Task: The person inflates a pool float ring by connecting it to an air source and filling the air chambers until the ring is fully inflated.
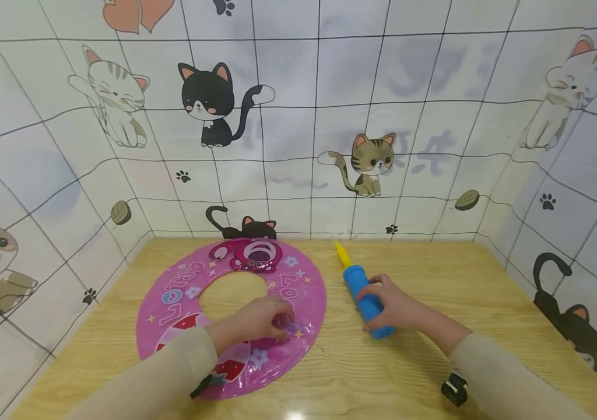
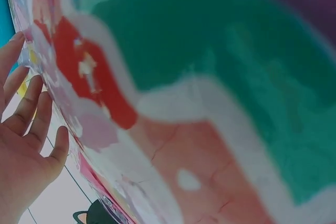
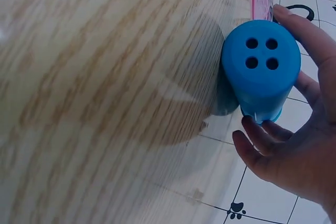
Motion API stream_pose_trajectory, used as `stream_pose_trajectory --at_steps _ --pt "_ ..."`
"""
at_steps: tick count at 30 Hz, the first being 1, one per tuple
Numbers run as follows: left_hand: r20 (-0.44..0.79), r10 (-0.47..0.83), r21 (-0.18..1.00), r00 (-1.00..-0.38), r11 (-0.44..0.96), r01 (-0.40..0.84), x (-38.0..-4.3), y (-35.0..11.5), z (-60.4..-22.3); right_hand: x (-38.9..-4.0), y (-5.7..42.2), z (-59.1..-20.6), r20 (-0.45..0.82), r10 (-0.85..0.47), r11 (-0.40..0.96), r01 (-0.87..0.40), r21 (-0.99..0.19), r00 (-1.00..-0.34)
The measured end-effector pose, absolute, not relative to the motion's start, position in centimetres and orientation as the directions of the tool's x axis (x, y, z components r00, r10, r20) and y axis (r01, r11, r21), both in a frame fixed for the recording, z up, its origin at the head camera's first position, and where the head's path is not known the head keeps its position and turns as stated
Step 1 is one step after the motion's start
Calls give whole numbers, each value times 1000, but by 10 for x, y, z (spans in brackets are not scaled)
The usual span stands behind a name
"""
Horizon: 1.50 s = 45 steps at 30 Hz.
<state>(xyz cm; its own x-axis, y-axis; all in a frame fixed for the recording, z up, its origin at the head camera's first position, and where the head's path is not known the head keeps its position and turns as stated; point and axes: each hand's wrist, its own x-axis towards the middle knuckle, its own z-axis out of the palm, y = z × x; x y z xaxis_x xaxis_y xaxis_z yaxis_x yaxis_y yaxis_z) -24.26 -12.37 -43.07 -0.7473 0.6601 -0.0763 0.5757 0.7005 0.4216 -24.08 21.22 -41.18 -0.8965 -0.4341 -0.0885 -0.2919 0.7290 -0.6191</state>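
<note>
A big white wall sheet with black lines and cartoon cats is behind a light brown wooden table. On the table's left side lies a round, shiny pink plastic ring with flowers and a bear on it. A blue plastic tube-shaped pump lies to its right, not touching it. The right hand curls around the pump. The left hand bends over the ring, pinching. The pump's thin yellow tip points toward the wall. The little clear plastic valve is between the left thumb and fingers.
</note>
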Motion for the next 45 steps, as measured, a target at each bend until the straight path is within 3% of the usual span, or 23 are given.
stream_pose_trajectory --at_steps 8,26,35,45 --pt "-92 663 423 -743 702 573 -242 -124 -429 -235 222 -412 -139 -473 737 -304 -604 -870" --pt "-88 683 341 -725 705 623 -243 -123 -425 -218 242 -413 -115 -556 690 -380 -617 -823" --pt "-133 692 351 -710 703 619 -249 -123 -426 -205 256 -406 -29 -627 574 -437 -692 -778" --pt "-164 685 369 -710 710 600 -253 -121 -428 -197 265 -401 38 -641 571 -510 -644 -766"
